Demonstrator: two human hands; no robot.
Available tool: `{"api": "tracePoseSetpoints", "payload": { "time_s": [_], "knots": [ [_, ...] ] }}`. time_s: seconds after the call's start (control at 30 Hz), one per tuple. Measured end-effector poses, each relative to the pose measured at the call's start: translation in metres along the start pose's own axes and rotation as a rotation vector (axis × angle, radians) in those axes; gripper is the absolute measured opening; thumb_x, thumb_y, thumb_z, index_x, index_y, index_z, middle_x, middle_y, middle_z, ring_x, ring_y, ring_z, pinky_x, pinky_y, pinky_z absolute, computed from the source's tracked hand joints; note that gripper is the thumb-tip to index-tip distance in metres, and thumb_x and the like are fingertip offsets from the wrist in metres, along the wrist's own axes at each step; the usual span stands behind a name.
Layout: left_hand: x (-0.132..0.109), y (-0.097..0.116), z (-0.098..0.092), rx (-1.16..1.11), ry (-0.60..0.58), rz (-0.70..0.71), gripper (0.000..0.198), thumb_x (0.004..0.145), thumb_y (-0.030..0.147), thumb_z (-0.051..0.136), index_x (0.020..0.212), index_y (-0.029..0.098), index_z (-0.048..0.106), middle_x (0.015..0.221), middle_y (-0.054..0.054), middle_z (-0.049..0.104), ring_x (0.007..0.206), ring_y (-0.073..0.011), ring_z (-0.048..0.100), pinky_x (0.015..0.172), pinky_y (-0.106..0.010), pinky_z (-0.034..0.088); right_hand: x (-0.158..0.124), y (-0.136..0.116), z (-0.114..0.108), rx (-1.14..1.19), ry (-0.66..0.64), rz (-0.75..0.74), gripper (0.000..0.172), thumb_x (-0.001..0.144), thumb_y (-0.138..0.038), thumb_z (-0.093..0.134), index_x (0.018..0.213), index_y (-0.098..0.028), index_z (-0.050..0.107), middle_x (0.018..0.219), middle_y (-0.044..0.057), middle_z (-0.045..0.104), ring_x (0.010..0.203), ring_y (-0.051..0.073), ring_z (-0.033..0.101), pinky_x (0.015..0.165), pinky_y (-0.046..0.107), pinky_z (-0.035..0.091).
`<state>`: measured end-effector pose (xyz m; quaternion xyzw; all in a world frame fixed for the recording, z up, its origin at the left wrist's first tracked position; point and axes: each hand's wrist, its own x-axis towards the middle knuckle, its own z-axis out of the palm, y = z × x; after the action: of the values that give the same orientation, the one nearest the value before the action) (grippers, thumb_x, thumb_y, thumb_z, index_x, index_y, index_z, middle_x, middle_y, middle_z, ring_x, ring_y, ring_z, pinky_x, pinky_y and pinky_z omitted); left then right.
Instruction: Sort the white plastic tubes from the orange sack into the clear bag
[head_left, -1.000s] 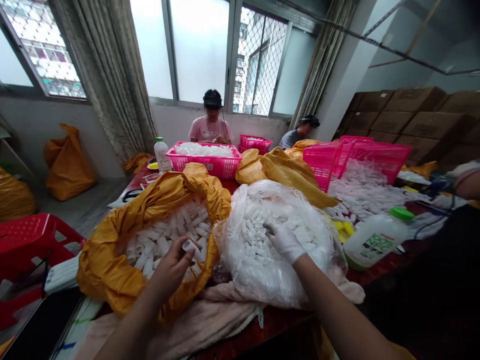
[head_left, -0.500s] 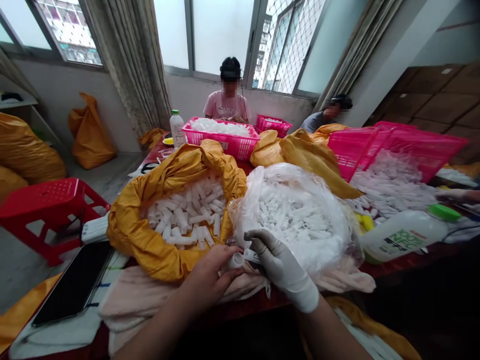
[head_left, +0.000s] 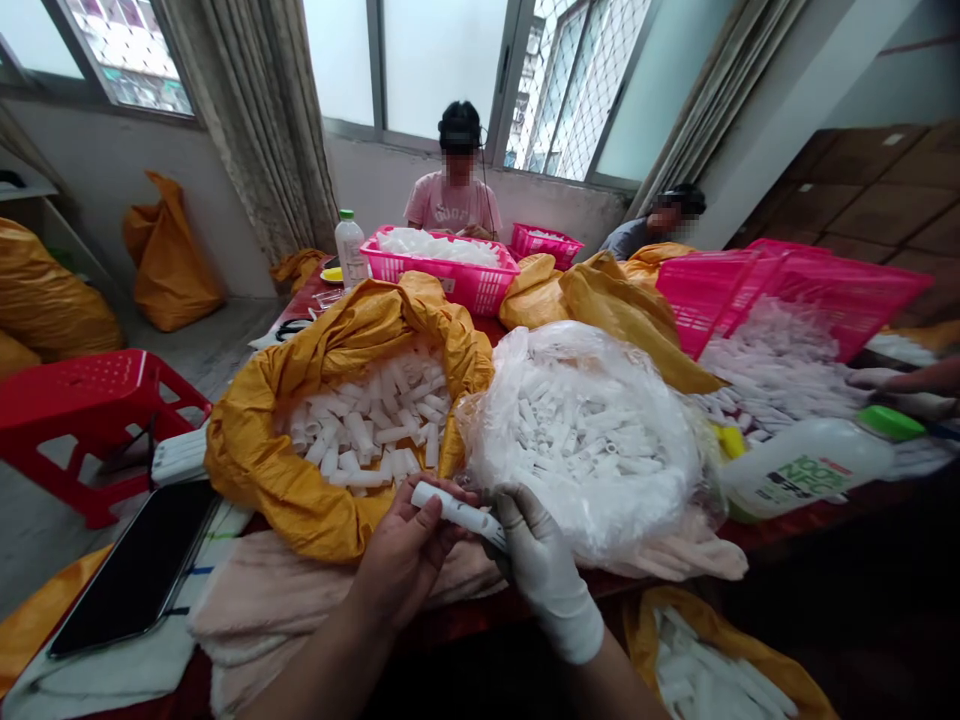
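**Hands?**
Left hand [head_left: 405, 555] bare, fingers curled around one white tube [head_left: 457, 515]. Right hand [head_left: 544, 570] gloved, fingertips pinching the tube's far end.

**Where exactly?**
Near the front edge of the worktop [head_left: 480, 625], between both hands, just in front of one clear bag [head_left: 585, 470] and one yellow sack [head_left: 247, 470], both full of tubes.

**Baskets?**
Four pink baskets [head_left: 847, 300]: two at the far edge, two tipped at right.

**Others?**
Two seated people [head_left: 450, 200] across the worktop, two bottles [head_left: 802, 470], one more hand [head_left: 900, 378] at the right edge.
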<state>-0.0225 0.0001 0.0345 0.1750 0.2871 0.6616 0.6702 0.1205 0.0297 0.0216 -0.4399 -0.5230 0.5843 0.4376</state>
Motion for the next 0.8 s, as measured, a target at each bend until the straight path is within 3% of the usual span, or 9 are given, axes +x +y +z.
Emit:
{"api": "tracePoseSetpoints", "payload": {
  "time_s": [0.1,0.17,0.3,0.37,0.47,0.57,0.7,0.8],
  "knots": [
    [-0.001,-0.01,-0.002,0.077,-0.024,0.028,0.031,0.068,0.025,0.078,0.087,0.019,0.055,0.086,0.001,0.067,0.084,-0.0142,0.066,0.066,-0.02,0.056,0.004,-0.001,0.002,-0.368,0.02,-0.172,0.029,0.087,-0.045,0.046,0.079,-0.021,0.059,0.072,0.002,0.062,0.066,0.015,0.057,0.062,0.026,0.046],
    [0.0,-0.016,-0.005,0.174,-0.053,0.03,0.03,0.069,0.027,0.078,0.087,0.019,0.055,0.09,0.0,0.067,0.082,-0.013,0.066,0.068,-0.022,0.055,0.011,-0.005,0.0,-0.454,0.043,-0.226,0.024,0.086,-0.04,0.049,0.078,-0.021,0.06,0.073,0.002,0.064,0.068,0.016,0.059,0.065,0.027,0.046],
    [0.0,-0.02,-0.008,0.538,-0.095,0.041,0.024,0.071,0.028,0.073,0.084,0.018,0.057,0.089,-0.001,0.066,0.068,-0.0098,0.061,0.061,-0.021,0.052,0.021,-0.01,-0.007,-0.103,0.227,-0.29,0.024,0.078,-0.04,0.063,0.094,-0.022,0.061,0.088,0.003,0.067,0.079,0.016,0.062,0.07,0.027,0.05],
    [-0.001,-0.018,-0.008,0.748,-0.122,0.021,0.02,0.075,0.028,0.068,0.088,0.018,0.058,0.08,0.0,0.064,0.061,-0.0103,0.058,0.056,-0.022,0.05,0.021,-0.012,-0.008,0.072,0.245,-0.301,0.028,0.076,-0.039,0.066,0.099,-0.024,0.06,0.092,0.002,0.066,0.072,0.013,0.062,0.061,0.025,0.051],
    [-0.005,-0.016,-0.007,1.065,-0.202,0.066,0.027,0.083,0.03,0.056,0.107,0.018,0.058,0.087,-0.005,0.066,0.079,-0.0187,0.063,0.069,-0.029,0.052,0.017,-0.013,-0.008,0.228,0.17,-0.255,0.026,0.076,-0.035,0.067,0.099,-0.026,0.059,0.087,-0.002,0.064,0.048,0.006,0.053,0.042,0.02,0.044],
    [-0.007,-0.017,-0.008,1.307,-0.211,0.211,0.037,0.088,0.032,0.046,0.121,0.016,0.052,0.111,-0.012,0.064,0.104,-0.0249,0.059,0.091,-0.038,0.046,0.015,-0.014,-0.007,0.291,0.138,-0.192,0.027,0.072,-0.033,0.071,0.096,-0.026,0.061,0.079,-0.004,0.062,0.041,0.004,0.048,0.039,0.019,0.042],
    [-0.008,-0.021,-0.011,1.38,-0.2,0.322,0.037,0.09,0.032,0.041,0.121,0.016,0.052,0.119,-0.013,0.061,0.111,-0.0246,0.055,0.097,-0.037,0.042,0.015,-0.012,-0.007,0.261,0.119,-0.116,0.026,0.066,-0.031,0.075,0.09,-0.025,0.066,0.07,-0.004,0.063,0.043,0.005,0.046,0.04,0.019,0.04],
    [-0.009,-0.023,-0.009,1.237,-0.153,0.241,0.033,0.09,0.036,0.044,0.114,0.018,0.056,0.107,-0.01,0.064,0.101,-0.0223,0.058,0.09,-0.034,0.044,0.016,-0.01,-0.005,0.261,0.126,-0.047,0.024,0.061,-0.033,0.077,0.081,-0.022,0.069,0.068,-0.003,0.065,0.045,0.006,0.048,0.041,0.019,0.04]
  ]
}}
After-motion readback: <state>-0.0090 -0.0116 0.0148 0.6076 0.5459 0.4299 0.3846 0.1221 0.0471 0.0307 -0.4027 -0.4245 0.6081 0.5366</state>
